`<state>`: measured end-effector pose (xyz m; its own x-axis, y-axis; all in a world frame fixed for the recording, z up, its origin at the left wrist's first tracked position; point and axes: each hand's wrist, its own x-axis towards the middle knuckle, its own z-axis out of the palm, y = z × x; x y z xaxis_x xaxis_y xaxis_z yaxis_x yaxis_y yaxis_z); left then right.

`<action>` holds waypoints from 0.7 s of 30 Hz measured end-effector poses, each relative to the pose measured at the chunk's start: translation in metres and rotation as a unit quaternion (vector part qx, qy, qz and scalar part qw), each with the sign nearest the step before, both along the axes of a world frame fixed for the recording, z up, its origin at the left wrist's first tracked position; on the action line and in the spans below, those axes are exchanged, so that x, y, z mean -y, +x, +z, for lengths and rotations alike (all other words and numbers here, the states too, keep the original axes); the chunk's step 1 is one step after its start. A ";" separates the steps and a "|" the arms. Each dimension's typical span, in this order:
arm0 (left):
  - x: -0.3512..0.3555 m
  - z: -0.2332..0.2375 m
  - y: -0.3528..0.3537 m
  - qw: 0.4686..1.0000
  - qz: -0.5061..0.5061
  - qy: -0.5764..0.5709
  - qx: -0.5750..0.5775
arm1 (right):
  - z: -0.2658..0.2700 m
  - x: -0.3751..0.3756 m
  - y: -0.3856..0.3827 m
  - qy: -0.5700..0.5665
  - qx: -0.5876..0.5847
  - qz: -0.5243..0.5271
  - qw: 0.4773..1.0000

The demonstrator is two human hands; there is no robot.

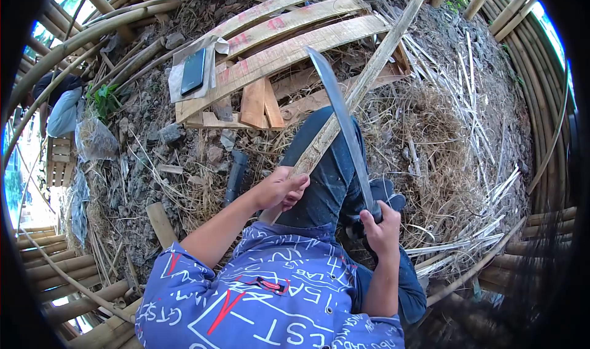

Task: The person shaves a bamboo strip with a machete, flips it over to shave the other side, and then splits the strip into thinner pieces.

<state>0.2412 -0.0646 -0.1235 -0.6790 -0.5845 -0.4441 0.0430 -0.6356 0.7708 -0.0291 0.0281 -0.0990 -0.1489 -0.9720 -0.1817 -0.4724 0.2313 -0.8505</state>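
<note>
Left hand [286,190] grips rough pole [319,145]; right, curved blade [345,124].

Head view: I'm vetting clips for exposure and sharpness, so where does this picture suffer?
Head view overall: strong fisheye curvature, bowing the bamboo wall, with black corners; head view, left and upper-right edges: daylight burnt white, blue-fringed; head view, lower right: dark and smeared; head view, centre: machete blade reasonably crisp.

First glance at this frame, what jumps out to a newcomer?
The long blade in the right hand, crossing the wooden pole that the left hand grips over the legs. Next, the dark phone on the curved wooden slats, upper left of center. Then the blue shirt with white lettering at the bottom.
</note>
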 end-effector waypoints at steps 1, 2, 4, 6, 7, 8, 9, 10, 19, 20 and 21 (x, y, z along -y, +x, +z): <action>0.000 0.003 -0.001 1.000 -0.007 0.009 -0.007 | 0.009 0.008 0.001 -0.001 -0.032 0.021 0.999; 0.000 0.005 -0.002 1.000 -0.013 0.018 -0.014 | 0.018 0.017 0.002 -0.002 -0.065 0.042 0.997; -0.003 0.003 -0.005 1.000 -0.007 0.009 -0.010 | 0.031 0.031 0.007 -0.005 -0.088 0.046 0.995; -0.007 0.004 -0.009 1.000 -0.003 0.000 -0.005 | 0.039 0.043 0.008 -0.024 -0.162 0.082 0.983; -0.008 0.008 -0.011 1.000 0.005 -0.002 0.005 | 0.044 0.048 0.010 -0.006 -0.161 0.091 0.983; -0.010 0.010 -0.013 1.000 0.012 -0.004 0.016 | 0.053 0.052 0.014 -0.006 -0.163 0.090 0.983; -0.010 0.009 -0.014 1.000 0.012 -0.005 0.014 | 0.062 0.057 0.019 0.000 -0.188 0.113 0.976; -0.012 0.008 -0.015 1.000 0.015 -0.008 0.024 | 0.069 0.061 0.023 0.007 -0.213 0.136 0.968; -0.018 0.009 -0.022 0.993 0.057 -0.070 0.071 | 0.073 0.092 0.021 0.005 -0.329 0.183 0.926; -0.018 0.010 -0.023 0.993 0.057 -0.068 0.077 | 0.074 0.093 0.019 0.004 -0.330 0.184 0.926; -0.018 0.009 -0.023 0.993 0.058 -0.069 0.077 | 0.074 0.093 0.019 -0.002 -0.343 0.188 0.920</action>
<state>0.2183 -0.0463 -0.1142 -0.5337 -0.7173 -0.4479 -0.0149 -0.5215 0.8531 -0.0106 -0.0653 -0.0246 0.1200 -0.9785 -0.1676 -0.9446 -0.0606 -0.3227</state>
